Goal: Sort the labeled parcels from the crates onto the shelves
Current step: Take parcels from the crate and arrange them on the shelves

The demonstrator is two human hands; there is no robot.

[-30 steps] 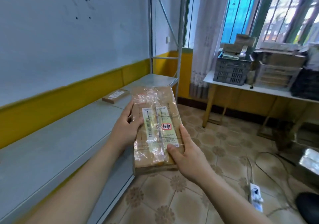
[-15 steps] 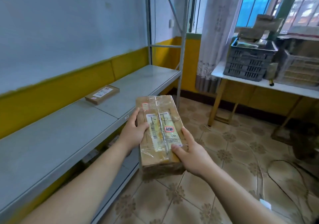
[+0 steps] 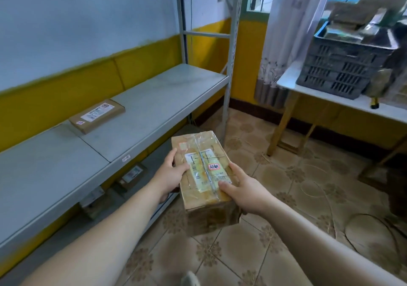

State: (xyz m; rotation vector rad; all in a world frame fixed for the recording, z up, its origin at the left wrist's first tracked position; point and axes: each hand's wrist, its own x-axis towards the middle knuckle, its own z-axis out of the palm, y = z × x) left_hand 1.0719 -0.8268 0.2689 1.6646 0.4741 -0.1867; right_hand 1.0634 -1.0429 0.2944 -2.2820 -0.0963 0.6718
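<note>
I hold a taped brown cardboard parcel [image 3: 198,153] with a white label and a red-and-white sticker, over the tiled floor beside the shelving. My left hand [image 3: 170,176] grips its left side, thumb on top. My right hand [image 3: 244,188] grips its near right corner, thumb on the label. The grey metal shelf [image 3: 154,100] runs along the left wall. A flat labeled parcel [image 3: 97,116] lies on it. A dark plastic crate [image 3: 343,65] with more parcels stands on the white table [image 3: 293,83] at the right.
Below the grey shelf, a lower level holds a few small labeled parcels [image 3: 132,175]. The shelf's upright post [image 3: 231,54] stands just beyond the held parcel. A curtain [image 3: 286,32] hangs by the window. A cable [image 3: 385,224] loops on the floor at right.
The view has tilted down and moved closer to the shelf. The parcel in both hands now sits lower, beside the shelf's front edge, and the lower level has come into sight.
</note>
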